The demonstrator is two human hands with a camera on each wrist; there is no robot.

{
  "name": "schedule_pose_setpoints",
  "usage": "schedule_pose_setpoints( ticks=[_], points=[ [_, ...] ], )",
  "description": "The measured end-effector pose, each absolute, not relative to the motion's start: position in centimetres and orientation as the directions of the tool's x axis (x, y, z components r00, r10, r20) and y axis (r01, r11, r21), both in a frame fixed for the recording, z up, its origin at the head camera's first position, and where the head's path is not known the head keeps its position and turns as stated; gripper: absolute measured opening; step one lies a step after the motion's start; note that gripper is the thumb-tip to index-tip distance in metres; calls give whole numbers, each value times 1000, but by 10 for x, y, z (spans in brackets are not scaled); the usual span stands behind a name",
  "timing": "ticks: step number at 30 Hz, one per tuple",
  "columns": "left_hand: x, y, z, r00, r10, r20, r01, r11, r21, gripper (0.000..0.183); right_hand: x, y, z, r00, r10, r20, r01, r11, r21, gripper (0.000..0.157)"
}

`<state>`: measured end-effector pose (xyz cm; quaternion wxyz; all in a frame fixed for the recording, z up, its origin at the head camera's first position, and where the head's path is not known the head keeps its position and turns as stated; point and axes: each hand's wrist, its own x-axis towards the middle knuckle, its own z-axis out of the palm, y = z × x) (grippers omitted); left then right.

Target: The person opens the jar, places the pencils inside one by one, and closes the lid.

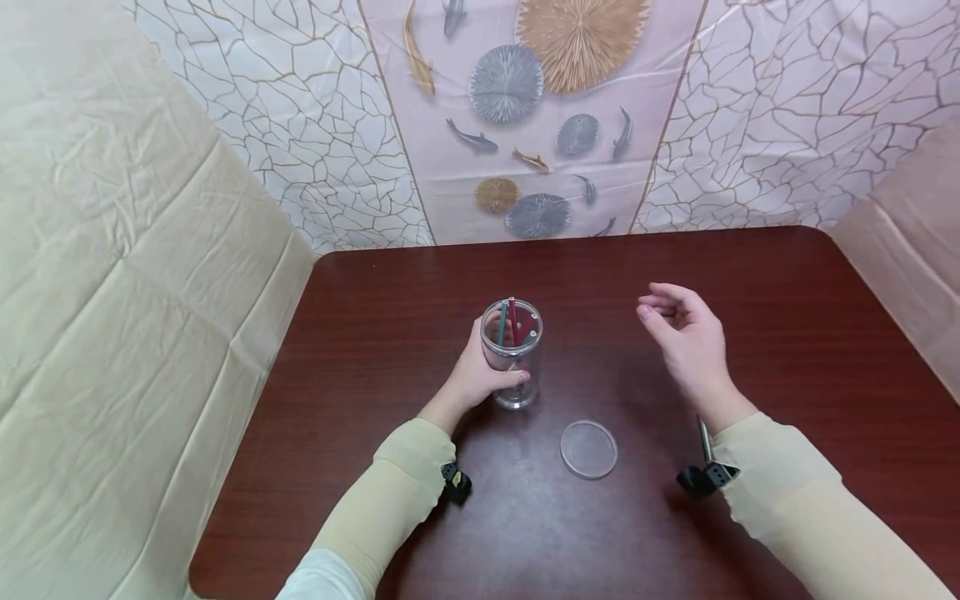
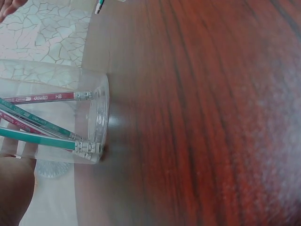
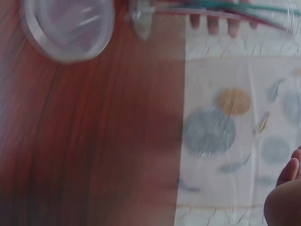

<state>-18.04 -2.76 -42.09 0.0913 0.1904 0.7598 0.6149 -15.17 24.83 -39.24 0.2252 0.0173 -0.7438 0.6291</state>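
Observation:
My left hand (image 1: pixel 476 371) grips a clear jar (image 1: pixel 528 367) from its left side, the thumb across the near face. The jar stands upright on the table, its mouth uncovered. Inside lean several red and green pencils (image 1: pixel 513 321); the left wrist view shows their metal-banded ends (image 2: pixel 84 146) at the jar's base. To the right, my right hand (image 1: pixel 688 337) is raised over the table, fingers loosely bent and holding nothing. Between the hands, nearer to me, a round clear lid (image 1: pixel 588 450) lies flat.
A thin green stick (image 1: pixel 705 437) shows beside my right wrist, partly hidden by it; its teal and white end (image 2: pixel 99 6) appears in the left wrist view. The dark red wooden table (image 1: pixel 405 333) meets a patterned cloth (image 1: pixel 540 183) at its far edge.

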Motion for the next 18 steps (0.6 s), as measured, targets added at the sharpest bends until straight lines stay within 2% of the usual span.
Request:
schedule_pose_setpoints(
  ticks=[4, 8, 18],
  points=[
    [-182, -28, -423, -908, 410, 92, 172, 163, 972, 93, -145, 267, -397, -878, 245, 410, -309, 363, -879, 33],
    [-183, -27, -426, -907, 410, 92, 169, 155, 973, 93, -144, 290, -409, -870, 178, 460, -303, 543, -783, 35],
    [-196, -27, -454, -924, 363, 120, 184, 146, 972, 96, -137, 339, -427, -902, 42, 430, -277, 707, -651, 36]
  ],
)
